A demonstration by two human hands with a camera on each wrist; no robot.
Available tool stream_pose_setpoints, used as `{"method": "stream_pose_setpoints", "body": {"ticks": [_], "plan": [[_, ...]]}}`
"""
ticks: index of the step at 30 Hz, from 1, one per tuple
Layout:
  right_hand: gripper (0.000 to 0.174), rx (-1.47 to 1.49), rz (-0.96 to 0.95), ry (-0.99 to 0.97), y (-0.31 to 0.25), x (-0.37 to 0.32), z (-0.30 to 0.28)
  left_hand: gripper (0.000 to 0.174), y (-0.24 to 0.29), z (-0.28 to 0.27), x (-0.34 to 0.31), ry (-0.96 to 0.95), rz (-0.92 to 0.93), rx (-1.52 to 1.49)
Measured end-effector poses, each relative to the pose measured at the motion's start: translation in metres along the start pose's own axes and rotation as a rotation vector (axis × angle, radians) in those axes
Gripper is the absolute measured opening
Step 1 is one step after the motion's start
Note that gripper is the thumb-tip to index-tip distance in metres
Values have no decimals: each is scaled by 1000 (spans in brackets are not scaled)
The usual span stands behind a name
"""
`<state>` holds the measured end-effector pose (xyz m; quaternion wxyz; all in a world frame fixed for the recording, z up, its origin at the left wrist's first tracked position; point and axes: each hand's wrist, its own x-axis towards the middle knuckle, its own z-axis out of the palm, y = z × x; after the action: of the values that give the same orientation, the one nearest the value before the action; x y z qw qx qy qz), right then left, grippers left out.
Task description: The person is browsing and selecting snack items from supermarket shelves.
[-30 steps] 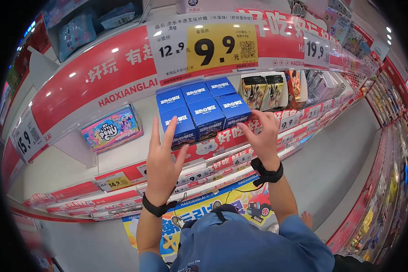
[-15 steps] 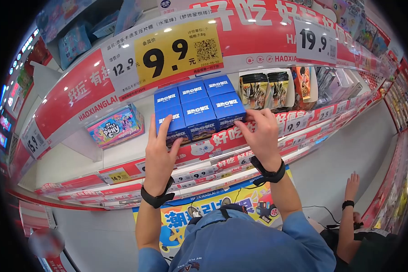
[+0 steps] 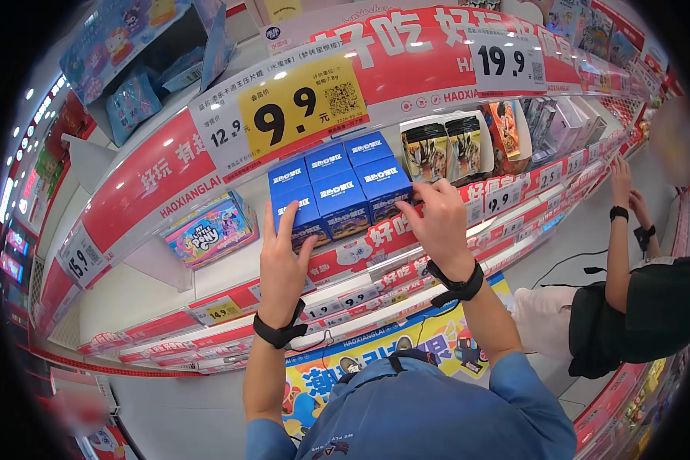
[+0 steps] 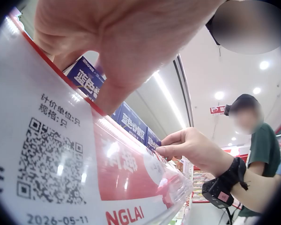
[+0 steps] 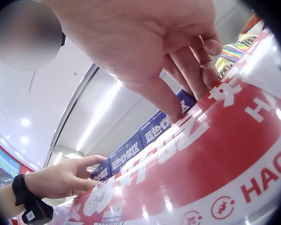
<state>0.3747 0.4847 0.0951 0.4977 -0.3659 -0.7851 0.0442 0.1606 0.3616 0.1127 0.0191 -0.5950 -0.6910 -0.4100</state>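
Several blue boxes with white lettering stand in two rows of three on the white shelf in the head view. At the front left box (image 3: 312,214), my left hand (image 3: 282,264) has its thumb against the front and its fingers at the left side and top. My right hand (image 3: 442,222) grips the right end of the front right box (image 3: 381,173), thumb on the front, fingers round the side. Both wrist views look up past the shelf's label strip, which covers the lower part of the boxes; the left palm (image 4: 126,42) partly hides the nearest one.
Left of the boxes sits a My Little Pony box (image 3: 211,234). Trays of card packs (image 3: 429,153) stand to their right. A curved red strip with a yellow price label (image 3: 303,111) runs above, close over the rear row. Another person (image 3: 629,307) is at the right.
My left hand's fingers and thumb have drawn in onto the front left box. The right hand stays at the right end. The row looks little moved; another person has come into view at right.
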Motion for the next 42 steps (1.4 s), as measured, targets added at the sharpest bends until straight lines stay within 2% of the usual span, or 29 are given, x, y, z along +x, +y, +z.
{"method": "stream_pose_setpoints", "body": {"ticks": [5,12,18,21,36,39,42], "plan": [[27,-62,30,-24,-6,0,1,57,-2,-3,3,-43,35,78],[26,-154,38,-58,-11,5,4,62,-3,-7,6,-130,-56,-4],[24,-184,63,-110,-14,6,7,62,-7,-6,7,-117,-12,-34],[24,-192,54,-120,-15,8,6,63,-12,-5,8,-97,86,70],[25,-210,103,-176,-21,14,9,60,-17,-4,11,-123,100,75],[26,-182,83,-161,-20,13,8,60,-14,-6,13,-155,48,47],[25,-189,82,-155,-20,12,8,59,-16,-4,13,-134,86,60]]}}
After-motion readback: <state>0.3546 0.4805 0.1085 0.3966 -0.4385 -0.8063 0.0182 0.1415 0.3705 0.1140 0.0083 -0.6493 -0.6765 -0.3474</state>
